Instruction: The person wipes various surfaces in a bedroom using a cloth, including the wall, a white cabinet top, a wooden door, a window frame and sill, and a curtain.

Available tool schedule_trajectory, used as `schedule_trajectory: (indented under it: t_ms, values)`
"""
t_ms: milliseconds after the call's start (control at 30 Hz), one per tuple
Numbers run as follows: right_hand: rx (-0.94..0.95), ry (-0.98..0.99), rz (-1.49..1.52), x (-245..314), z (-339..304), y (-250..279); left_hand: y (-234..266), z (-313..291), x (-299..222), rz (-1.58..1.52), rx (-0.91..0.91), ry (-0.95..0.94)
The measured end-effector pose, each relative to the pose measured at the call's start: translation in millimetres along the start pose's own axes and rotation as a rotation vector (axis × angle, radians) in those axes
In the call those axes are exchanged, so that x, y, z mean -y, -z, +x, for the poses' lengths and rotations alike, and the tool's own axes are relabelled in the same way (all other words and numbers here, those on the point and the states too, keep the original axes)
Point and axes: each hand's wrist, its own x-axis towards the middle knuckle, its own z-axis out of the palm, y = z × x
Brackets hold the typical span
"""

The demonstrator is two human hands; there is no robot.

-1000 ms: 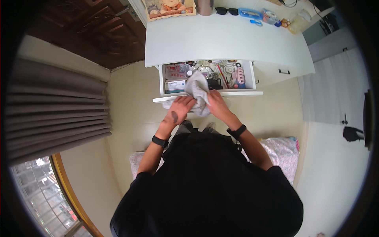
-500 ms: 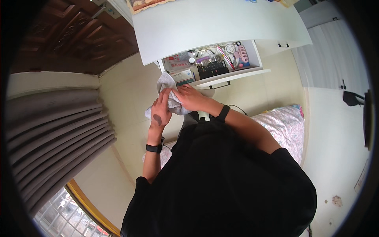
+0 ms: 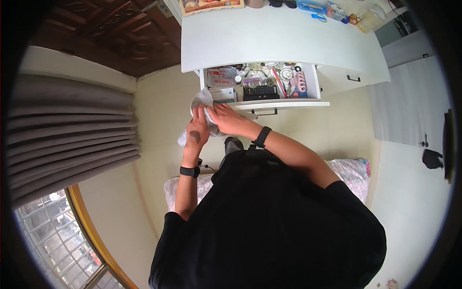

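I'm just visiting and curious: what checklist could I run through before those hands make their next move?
1. Both hands on the cloth: ok. The left hand and right hand grip the grey cloth.
2. Drawer open: ok. The white drawer is pulled out, its contents showing.
3. Cloth spread flat: not ok. It is bunched.
4. Cloth apart from the drawer: cannot tell. It overlaps the drawer's left front corner in this view.
5. Black wristbands clear of the cloth: ok.

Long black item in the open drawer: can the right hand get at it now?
Probably yes: the drawer is open and nothing seems to cover the front of the black item. The right hand is close by, though it would likely have to release the grey cloth first.
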Motion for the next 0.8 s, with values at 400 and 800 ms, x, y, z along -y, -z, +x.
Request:
schedule_trajectory:
  t_ms: [400, 800]
  values:
    - [-0.029, -0.002, 0.062, -46.2, -97.2, 67.0, -72.2, -7.9, -106.2, 0.245, 0.127, 0.022]
    - [-0.090, -0.167, -0.067, -108.5, -212.9, 131.8, -161.2, 25.7, -187.6, 0.535, 0.202, -0.334]
